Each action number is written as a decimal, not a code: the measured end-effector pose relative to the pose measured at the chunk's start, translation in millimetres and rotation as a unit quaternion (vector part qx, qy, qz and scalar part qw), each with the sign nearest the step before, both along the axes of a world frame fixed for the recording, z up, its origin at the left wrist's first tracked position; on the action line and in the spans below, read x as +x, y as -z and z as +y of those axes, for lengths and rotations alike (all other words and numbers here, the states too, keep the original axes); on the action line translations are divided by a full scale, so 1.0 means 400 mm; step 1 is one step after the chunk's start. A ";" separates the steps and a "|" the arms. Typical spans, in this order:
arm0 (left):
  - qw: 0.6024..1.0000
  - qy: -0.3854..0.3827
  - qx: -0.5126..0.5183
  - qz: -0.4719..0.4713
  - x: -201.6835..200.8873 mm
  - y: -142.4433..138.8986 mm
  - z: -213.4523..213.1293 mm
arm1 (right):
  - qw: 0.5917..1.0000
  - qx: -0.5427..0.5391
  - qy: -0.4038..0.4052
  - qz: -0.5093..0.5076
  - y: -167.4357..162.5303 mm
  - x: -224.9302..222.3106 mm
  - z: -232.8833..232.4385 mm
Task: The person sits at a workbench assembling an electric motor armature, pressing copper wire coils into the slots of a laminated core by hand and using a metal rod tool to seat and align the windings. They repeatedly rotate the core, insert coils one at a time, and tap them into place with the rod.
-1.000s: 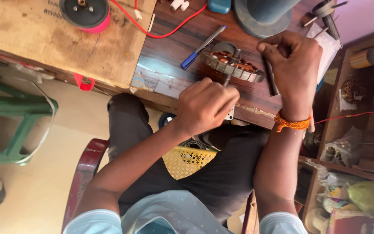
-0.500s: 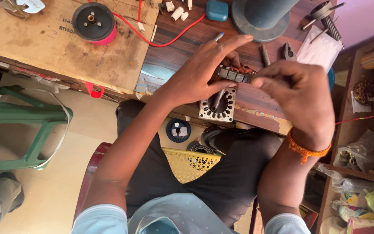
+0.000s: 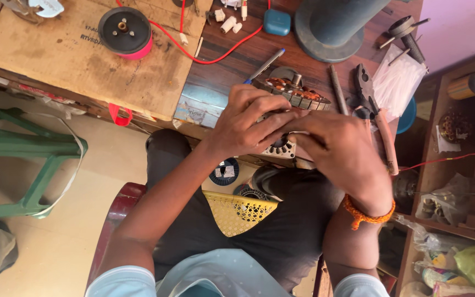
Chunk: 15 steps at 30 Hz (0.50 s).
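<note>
Head view: both hands have come together at the table edge. Left hand point(image 3: 247, 125), earlier spread wide, now curls closed over the round slotted metal core point(image 3: 280, 147); right hand point(image 3: 341, 151) pinches it too, below the copper-wound stator point(image 3: 292, 92).

Both hands meet at the table's near edge — the left hand point(image 3: 248, 124) touching the right hand point(image 3: 339, 151), a slotted metal disc point(image 3: 281, 147) between and under them. Just behind lies a wound stator point(image 3: 292, 91); right of it, pliers point(image 3: 375, 107). Far left, a wire spool point(image 3: 125, 30) sits on cardboard point(image 3: 83, 66) — a basket point(image 3: 237, 212) lies below.
</note>
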<state>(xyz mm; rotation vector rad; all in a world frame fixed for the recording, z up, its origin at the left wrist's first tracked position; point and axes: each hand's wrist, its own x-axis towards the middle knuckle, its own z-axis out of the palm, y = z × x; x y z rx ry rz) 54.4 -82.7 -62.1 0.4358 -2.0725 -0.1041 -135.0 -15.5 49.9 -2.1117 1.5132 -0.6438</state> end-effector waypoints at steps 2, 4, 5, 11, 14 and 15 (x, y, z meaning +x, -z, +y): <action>1.000 -0.005 0.022 0.008 -0.005 0.006 0.005 | 0.999 -0.007 0.043 -0.006 -0.013 -0.006 0.004; 0.991 -0.004 0.109 0.076 -0.018 0.006 0.025 | 0.997 -0.025 0.079 -0.012 -0.013 -0.007 -0.001; 0.982 -0.003 0.151 0.110 -0.028 0.004 0.039 | 0.995 -0.039 0.095 -0.015 -0.008 -0.007 -0.011; 0.908 -0.063 0.333 0.247 -0.088 -0.004 0.107 | 0.982 -0.114 0.125 -0.081 0.059 -0.019 -0.076; 0.873 -0.067 0.390 0.284 -0.108 -0.005 0.115 | 0.978 -0.121 0.130 -0.113 0.085 -0.030 -0.108; 0.866 -0.075 0.403 0.287 -0.112 -0.006 0.117 | 0.977 -0.124 0.129 -0.120 0.089 -0.034 -0.116</action>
